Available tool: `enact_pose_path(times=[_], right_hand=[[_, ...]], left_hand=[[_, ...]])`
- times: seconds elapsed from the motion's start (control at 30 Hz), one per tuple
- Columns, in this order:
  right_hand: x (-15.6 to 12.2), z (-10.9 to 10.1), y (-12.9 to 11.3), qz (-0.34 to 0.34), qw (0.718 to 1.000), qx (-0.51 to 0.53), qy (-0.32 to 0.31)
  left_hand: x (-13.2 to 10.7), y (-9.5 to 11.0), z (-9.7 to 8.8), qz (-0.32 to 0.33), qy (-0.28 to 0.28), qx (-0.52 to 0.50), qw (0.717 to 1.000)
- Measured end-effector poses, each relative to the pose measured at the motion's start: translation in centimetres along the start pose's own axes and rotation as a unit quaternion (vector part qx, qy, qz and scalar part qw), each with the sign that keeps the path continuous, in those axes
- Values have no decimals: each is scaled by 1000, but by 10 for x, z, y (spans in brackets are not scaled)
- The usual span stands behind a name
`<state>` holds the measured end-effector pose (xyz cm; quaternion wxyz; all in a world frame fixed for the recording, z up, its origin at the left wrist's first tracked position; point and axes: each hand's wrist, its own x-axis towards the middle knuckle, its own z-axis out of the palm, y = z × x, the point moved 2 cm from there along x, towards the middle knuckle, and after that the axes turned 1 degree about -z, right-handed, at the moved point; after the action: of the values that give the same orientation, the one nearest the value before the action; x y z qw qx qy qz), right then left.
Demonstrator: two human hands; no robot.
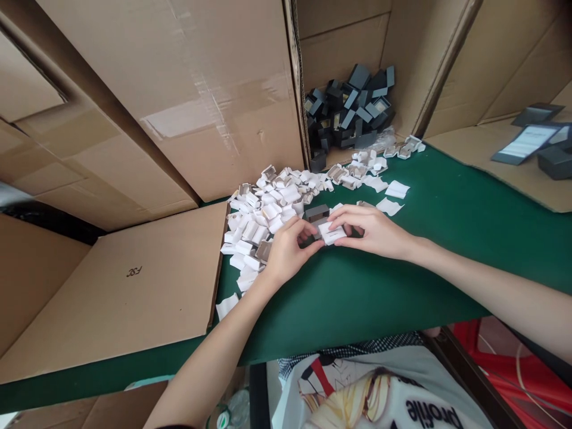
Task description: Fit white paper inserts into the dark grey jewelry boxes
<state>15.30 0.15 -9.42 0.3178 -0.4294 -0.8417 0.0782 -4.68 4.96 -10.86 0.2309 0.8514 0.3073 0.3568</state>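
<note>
A: Near edge first?
B: Printed shirt [379,393] at the bottom. 2 bare forearms reach out over the green table [402,286].

A: Hands?
B: The left hand [286,250] has its fingers curled shut, pinching the left edge of a white insert [331,233]. Something dark sits under those fingertips, mostly hidden. The right hand [378,229] has its fingers closed on the insert's right side.

A: Where's the insert?
B: Between the 2 hands, low over the table, just in front of 1 small dark box [316,213] standing there.

A: Step?
B: Judged: mid-way through shaping or fitting the insert. The next move calls for squared edges and a light pinch, since thin card probably creases easily.

A: Farther out?
B: A heap of white pieces [263,214] lies left of and behind the hands. A flat cardboard sheet [134,286] is further left. An open carton [339,53] at the back holds a pile of dark boxes [353,110]. A few loose dark boxes [536,143] rest on cardboard at far right.
</note>
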Motion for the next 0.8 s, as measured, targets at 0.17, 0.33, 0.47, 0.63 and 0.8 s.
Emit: enact_pose_path(times=[0.17,0.33,0.47,0.63,0.8], right_hand=[[-1,-1,-3,-22,999,-34,12],[0,-1,-3,-28,999,-42,13],[-1,2,-3,-31,997,-67,30],[-1,7,-6,-42,986,-150,54],[-1,11,-7,-42,982,-182,34]], left_hand=[[-2,-5,4,-22,-32,33,999],[-3,-7,6,-48,-32,8,998],[-3,-8,9,-25,-31,-21,999],[-3,-5,10,13,-24,10,1000],[-3,-4,10,26,-19,18,999]])
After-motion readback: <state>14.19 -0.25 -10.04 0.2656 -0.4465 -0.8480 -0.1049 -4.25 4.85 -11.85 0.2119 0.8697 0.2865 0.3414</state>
